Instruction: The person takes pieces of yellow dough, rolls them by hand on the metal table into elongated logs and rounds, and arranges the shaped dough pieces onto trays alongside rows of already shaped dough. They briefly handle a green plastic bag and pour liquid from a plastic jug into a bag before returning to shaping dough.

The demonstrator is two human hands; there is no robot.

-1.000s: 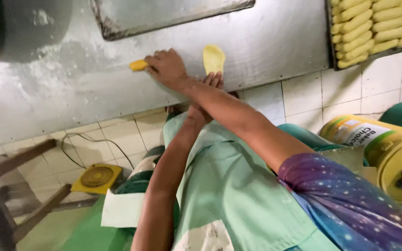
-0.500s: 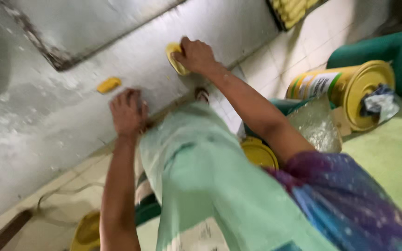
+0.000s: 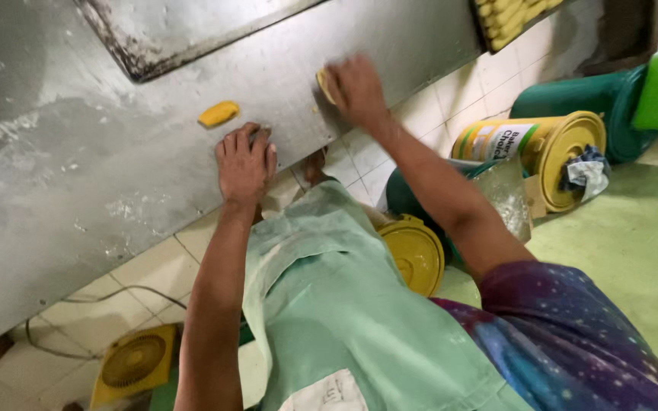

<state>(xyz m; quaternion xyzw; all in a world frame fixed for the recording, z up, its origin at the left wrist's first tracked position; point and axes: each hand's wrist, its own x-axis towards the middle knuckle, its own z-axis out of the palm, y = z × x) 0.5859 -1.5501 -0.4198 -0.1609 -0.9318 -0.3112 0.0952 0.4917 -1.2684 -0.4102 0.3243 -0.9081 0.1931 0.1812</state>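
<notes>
Right hand (image 3: pixel 356 90) is pressing flat on a yellow dough piece (image 3: pixel 323 82) on the floured steel table (image 3: pixel 78 175). Left hand (image 3: pixel 244 161) is resting spread, empty, w/ another dough lump (image 3: pixel 218 113) lying just above it.

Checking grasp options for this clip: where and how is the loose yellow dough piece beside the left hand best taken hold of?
Pinch the yellow dough piece across its narrow width, coming from above. It lies flat and free on the metal table, just beyond the left hand, so its long sides are open to the fingers.
</notes>
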